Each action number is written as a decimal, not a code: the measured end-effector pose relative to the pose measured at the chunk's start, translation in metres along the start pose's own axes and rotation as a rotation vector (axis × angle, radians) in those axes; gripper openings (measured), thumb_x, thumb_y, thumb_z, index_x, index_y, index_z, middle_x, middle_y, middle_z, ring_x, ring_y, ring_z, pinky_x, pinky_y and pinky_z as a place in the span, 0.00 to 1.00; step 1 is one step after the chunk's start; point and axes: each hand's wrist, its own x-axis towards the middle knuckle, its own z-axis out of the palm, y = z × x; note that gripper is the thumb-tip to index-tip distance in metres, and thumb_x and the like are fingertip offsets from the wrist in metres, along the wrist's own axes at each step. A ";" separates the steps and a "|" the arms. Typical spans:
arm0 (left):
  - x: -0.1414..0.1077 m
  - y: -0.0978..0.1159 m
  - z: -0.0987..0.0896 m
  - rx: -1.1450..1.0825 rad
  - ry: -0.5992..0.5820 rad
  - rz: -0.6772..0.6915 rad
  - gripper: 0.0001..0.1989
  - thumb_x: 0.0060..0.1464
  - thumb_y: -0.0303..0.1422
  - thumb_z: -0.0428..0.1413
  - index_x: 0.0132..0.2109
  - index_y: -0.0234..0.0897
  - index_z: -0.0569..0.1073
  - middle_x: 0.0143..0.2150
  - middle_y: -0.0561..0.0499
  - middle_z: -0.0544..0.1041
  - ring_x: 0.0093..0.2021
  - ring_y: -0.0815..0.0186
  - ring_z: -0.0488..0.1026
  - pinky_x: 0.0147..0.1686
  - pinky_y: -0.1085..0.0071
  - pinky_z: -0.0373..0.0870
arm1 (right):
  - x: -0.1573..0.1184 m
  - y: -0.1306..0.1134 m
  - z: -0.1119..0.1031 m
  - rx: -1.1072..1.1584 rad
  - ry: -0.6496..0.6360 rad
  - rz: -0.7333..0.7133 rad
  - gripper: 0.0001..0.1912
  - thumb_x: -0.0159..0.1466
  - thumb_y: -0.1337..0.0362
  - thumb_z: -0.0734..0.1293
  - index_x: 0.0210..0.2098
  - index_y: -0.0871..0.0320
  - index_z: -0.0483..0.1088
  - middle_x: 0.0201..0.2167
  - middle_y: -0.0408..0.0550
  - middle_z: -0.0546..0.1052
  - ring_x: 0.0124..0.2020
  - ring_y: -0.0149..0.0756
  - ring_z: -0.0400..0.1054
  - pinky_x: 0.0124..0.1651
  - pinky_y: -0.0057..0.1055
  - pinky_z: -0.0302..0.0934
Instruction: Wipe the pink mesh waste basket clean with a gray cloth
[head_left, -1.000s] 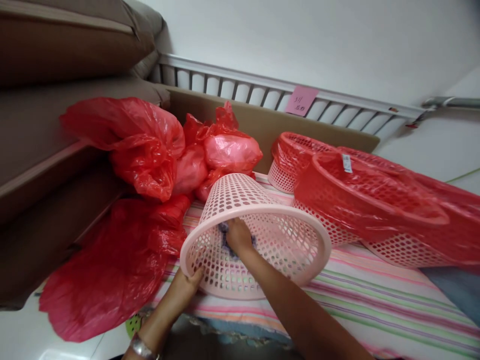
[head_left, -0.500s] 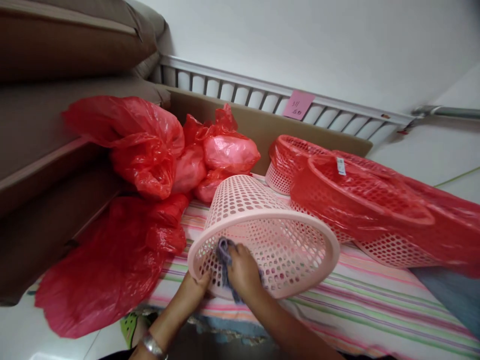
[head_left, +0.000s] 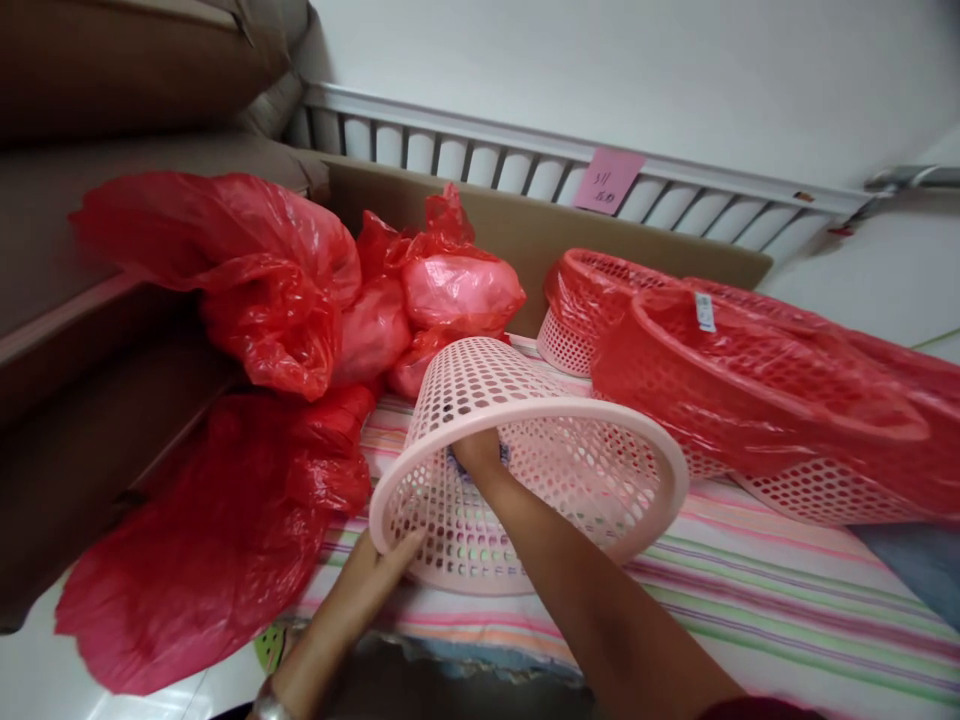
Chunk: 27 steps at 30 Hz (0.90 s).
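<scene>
A pale pink perforated plastic basket [head_left: 495, 408] lies on its side on a striped cloth [head_left: 750, 560], its wide mouth facing me. My left hand [head_left: 390, 562] grips the near-left part of its rim, thumb inside and the other fingers hidden behind the wall. Deep inside the basket, my right hand [head_left: 478, 452] is closed on a bluish-grey cloth [head_left: 501, 462], pressed toward the inner wall. The upper rim and wall partly cover those fingers, and little of the cloth shows.
Right of the basket lie more pink baskets wrapped in red plastic bags [head_left: 750, 370]. Stuffed red bags [head_left: 457, 285] stand behind it, and a loose red bag [head_left: 202, 560] hangs at the left by brown cushions [head_left: 135, 80]. A white radiator [head_left: 480, 165] runs along the wall.
My right hand has gone deeper into the basket with the cloth, from near the rim to farther inside. My left hand stays on the rim. The view has shifted slightly.
</scene>
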 end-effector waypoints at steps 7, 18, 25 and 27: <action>0.012 -0.016 -0.011 0.093 0.174 0.119 0.26 0.48 0.39 0.55 0.54 0.33 0.72 0.59 0.40 0.71 0.66 0.52 0.55 0.65 0.53 0.48 | -0.040 -0.015 -0.010 -0.121 -0.045 0.005 0.20 0.58 0.73 0.59 0.49 0.62 0.70 0.46 0.59 0.73 0.47 0.45 0.65 0.49 0.37 0.57; 0.007 -0.012 -0.010 0.063 0.106 0.097 0.24 0.47 0.39 0.53 0.51 0.32 0.72 0.54 0.41 0.76 0.62 0.53 0.64 0.64 0.56 0.52 | -0.192 -0.019 -0.023 -0.022 -0.202 -0.165 0.28 0.52 0.73 0.62 0.52 0.55 0.69 0.50 0.51 0.69 0.52 0.44 0.60 0.55 0.35 0.53; 0.007 -0.018 -0.005 0.004 0.040 -0.157 0.33 0.50 0.43 0.52 0.62 0.34 0.61 0.44 0.39 0.79 0.35 0.50 0.79 0.30 0.54 0.77 | -0.075 -0.032 -0.007 -0.150 -0.056 -0.010 0.21 0.59 0.71 0.59 0.51 0.58 0.69 0.43 0.57 0.72 0.44 0.46 0.65 0.46 0.37 0.57; 0.004 -0.018 -0.002 -0.018 0.034 -0.196 0.34 0.52 0.43 0.50 0.63 0.33 0.58 0.43 0.39 0.79 0.34 0.51 0.79 0.27 0.56 0.77 | -0.044 -0.029 -0.003 -0.144 -0.043 0.018 0.21 0.61 0.70 0.58 0.53 0.60 0.68 0.45 0.59 0.72 0.47 0.47 0.65 0.48 0.38 0.56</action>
